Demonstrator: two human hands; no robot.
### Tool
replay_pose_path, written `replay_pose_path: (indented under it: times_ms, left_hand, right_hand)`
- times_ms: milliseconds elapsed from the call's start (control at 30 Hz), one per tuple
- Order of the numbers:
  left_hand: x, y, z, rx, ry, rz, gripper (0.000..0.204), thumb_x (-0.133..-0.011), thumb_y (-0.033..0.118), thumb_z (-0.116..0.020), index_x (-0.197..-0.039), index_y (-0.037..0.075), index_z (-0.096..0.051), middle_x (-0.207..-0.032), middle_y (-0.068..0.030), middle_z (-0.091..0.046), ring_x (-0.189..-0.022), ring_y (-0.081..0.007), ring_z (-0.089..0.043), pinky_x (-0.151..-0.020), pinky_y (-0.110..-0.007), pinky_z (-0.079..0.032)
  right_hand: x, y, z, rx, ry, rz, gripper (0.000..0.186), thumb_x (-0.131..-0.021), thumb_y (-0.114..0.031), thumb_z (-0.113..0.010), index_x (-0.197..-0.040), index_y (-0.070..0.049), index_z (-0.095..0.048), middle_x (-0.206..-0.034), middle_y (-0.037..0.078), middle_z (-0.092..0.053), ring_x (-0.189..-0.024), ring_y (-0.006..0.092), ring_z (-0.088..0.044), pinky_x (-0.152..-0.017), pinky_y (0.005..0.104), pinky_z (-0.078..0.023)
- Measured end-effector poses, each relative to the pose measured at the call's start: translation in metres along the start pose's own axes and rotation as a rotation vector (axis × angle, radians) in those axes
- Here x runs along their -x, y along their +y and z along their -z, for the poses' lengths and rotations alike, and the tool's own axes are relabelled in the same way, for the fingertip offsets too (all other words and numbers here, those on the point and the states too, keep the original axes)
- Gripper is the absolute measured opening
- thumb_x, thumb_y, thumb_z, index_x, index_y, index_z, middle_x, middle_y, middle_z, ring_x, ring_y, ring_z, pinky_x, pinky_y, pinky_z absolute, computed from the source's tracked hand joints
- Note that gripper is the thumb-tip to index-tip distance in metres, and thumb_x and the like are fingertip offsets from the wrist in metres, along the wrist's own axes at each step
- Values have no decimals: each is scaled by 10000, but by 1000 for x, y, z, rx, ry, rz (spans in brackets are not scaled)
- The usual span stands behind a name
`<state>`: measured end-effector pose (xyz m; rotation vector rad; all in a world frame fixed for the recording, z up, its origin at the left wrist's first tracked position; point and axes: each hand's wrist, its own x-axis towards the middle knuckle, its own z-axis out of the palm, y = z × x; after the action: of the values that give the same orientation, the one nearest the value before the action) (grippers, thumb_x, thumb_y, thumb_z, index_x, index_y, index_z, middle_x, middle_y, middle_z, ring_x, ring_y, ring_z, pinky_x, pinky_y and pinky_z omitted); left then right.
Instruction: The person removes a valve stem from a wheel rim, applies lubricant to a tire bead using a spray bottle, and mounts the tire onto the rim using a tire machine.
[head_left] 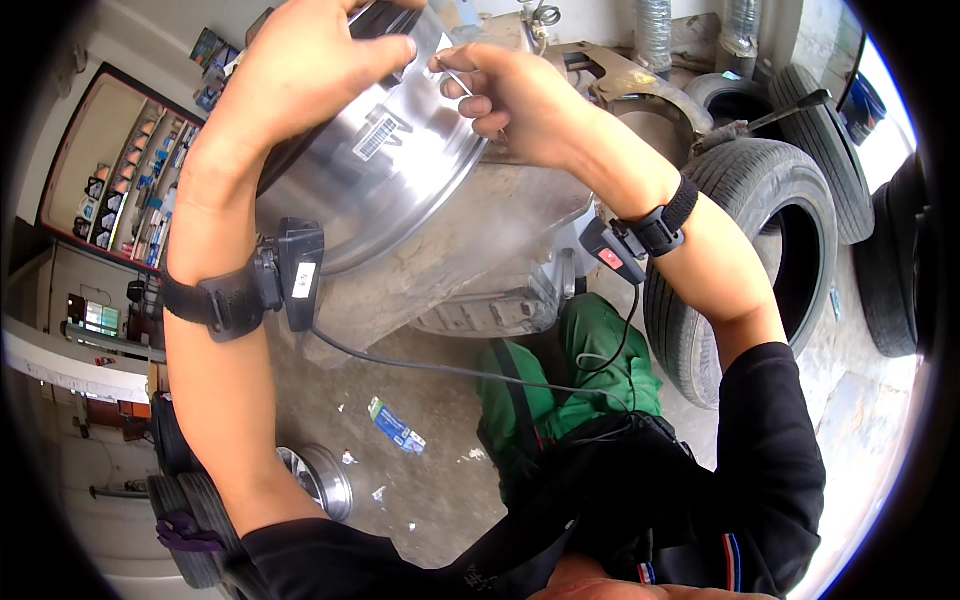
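A shiny silver wheel rim point(400, 170) with a barcode label on its barrel is tilted in front of me on a worn grey support point(490, 220). My left hand point(310, 65) grips its dark upper part, the thumb lying on it and the other fingers largely hidden. Close by on the right, the fingers of my right hand point(515, 100) are curled round a thin silver metal piece point(456, 76), whose kind I cannot make out. Both wrists carry strapped black devices: one on the left point(300, 275), one on the right point(612, 250).
Several tyres stand at the right, the nearest one point(750, 240) beside my right arm. A tool with a dark handle point(800, 105) lies across the tyres there. On the floor are another wheel rim point(322, 480) and a blue-green packet point(397, 427). A black cable point(430, 370) hangs between my arms.
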<state>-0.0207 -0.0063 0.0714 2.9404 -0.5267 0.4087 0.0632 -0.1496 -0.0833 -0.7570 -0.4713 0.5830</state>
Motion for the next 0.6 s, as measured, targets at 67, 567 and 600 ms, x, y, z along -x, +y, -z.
replay_pose_path:
  times_ms: [67,567,600]
  left_hand:
    - [1,1,-2,313,93,50,326,-881,105,-661,-1186,-9,-685,-1045,-62,-714,-952,-140,-654,-886,-284,-514]
    - [4,-11,3,332,330,108,262,-795,143,-662,-964,-43,-739,-815,-83,-720,-759,-135,-650,-726,-280,-513]
    - [8,-6,4,348,328,69,256,-800,146,-659,-953,-43,-740,-810,-85,-720,-756,-136,-651,-726,-281,-514]
  right_hand:
    - [2,-2,-1,55,36,3,246,-1007,-189,-527,-1118,7,-625,-884,31,-587,-652,51,-430,-464,184,-271]
    - [34,2,24,1706,-508,259,187,-896,-191,-677,-1019,-59,-726,-865,181,-712,-834,354,-703,-778,429,-548]
    - [35,2,26,1708,-500,256,185,-882,-197,-687,-994,-59,-738,-846,173,-720,-829,353,-713,-776,427,-553]
